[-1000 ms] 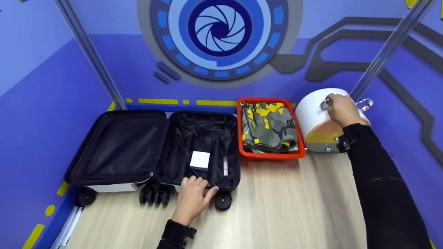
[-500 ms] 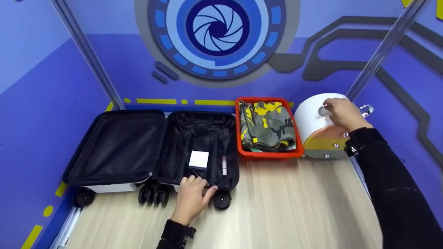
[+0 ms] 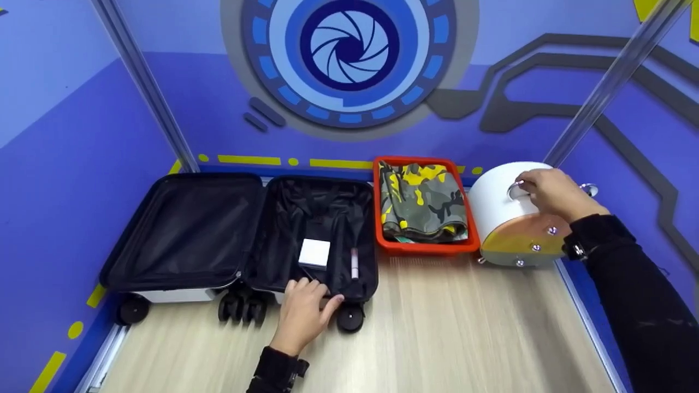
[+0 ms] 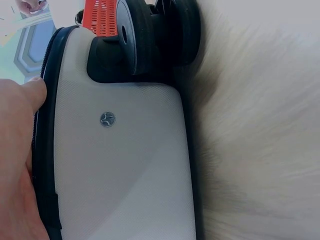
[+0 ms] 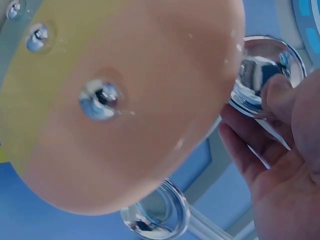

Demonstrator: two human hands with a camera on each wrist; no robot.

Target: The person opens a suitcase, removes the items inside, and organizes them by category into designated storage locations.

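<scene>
An open black-lined suitcase (image 3: 191,234) lies on the table at left. My left hand (image 3: 306,314) holds its front rim, fingers bent over the edge; in the left wrist view the thumb touches the zip edge. Inside the suitcase's right half lie a small white square box (image 3: 314,252) and a slim pink tube (image 3: 354,264). At right, my right hand (image 3: 560,192) grips a chrome ring handle (image 5: 250,95) of a white rounded case (image 3: 497,194). The case is tilted so that its underside with chrome studs (image 5: 100,99) shows. A second ring handle (image 3: 590,189) sits behind my hand.
A red plastic basket (image 3: 426,249) holding folded camouflage cloth (image 3: 426,204) stands between suitcase and case. The suitcase's black wheels (image 3: 350,318) face the front. A blue patterned wall (image 3: 218,109) closes off the back.
My right hand has brought the white case toward the front and slightly right, down beside the basket. The left hand has stayed on the suitcase rim.
</scene>
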